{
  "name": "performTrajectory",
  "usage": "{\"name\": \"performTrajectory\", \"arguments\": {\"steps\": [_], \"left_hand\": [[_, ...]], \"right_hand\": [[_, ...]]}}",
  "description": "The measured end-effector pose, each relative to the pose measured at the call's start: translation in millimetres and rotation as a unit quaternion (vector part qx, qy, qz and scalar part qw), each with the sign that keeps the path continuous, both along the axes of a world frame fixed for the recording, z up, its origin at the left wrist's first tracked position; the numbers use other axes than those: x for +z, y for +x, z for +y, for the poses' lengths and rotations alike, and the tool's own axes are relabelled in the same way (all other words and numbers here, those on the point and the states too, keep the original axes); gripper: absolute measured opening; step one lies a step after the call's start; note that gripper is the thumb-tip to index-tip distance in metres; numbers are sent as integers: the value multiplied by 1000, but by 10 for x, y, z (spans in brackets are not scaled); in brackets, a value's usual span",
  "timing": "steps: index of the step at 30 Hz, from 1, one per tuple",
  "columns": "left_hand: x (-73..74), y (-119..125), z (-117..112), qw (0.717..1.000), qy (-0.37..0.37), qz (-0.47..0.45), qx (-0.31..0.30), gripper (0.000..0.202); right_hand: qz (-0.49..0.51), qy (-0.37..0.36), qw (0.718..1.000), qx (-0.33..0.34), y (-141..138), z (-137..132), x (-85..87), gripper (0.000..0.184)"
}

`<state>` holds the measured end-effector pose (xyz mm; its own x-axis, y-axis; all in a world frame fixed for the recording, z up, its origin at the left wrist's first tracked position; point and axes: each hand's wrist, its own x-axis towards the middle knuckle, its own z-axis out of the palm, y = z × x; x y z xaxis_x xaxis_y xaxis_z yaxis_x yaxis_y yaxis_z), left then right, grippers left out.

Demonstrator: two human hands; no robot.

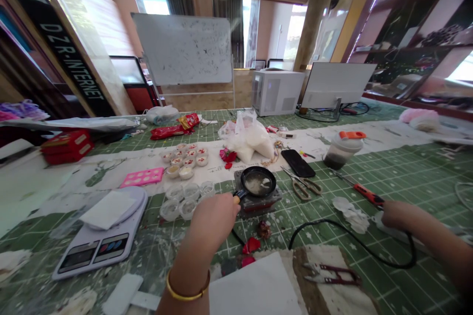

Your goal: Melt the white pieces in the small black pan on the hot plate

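Observation:
My left hand, with a gold bangle on the wrist, is closed round the handle of a small black pan. The pan holds pale melted stuff and sits on a little hot plate. My right hand rests on the table at the right, beside white scraps and a red-handled knife. Its fingers are curled, and I cannot make out whether anything is in them. A black cable loops in front of it.
Small clear cups and filled cups stand left of the pan. Also on the green cutting mat: a kitchen scale, pink mould, scissors, phone, plastic bag, lidded jar, snips, red petals.

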<state>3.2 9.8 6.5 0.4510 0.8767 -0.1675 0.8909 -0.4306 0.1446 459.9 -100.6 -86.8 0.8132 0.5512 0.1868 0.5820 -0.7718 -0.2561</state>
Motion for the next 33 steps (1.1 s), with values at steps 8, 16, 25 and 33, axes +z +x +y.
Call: {"name": "performTrajectory", "arguments": {"steps": [8,16,25,33], "left_hand": [[-12,-2,2,1000,3,2,-5,29],[23,23,-5,1000,1,17,-1,32],[-1,39,-9,1000,10,28,-6,30],[-5,36,2,1000,2,24,-3,30]], "right_hand": [[68,-148,985,57,-324,19,394,9],[-9,198,921,336,-1722,290,1090,26],[43,248,905,343,-2434,779,1110,32],[-13,196,919,342,-2536,892,971,31]]}}
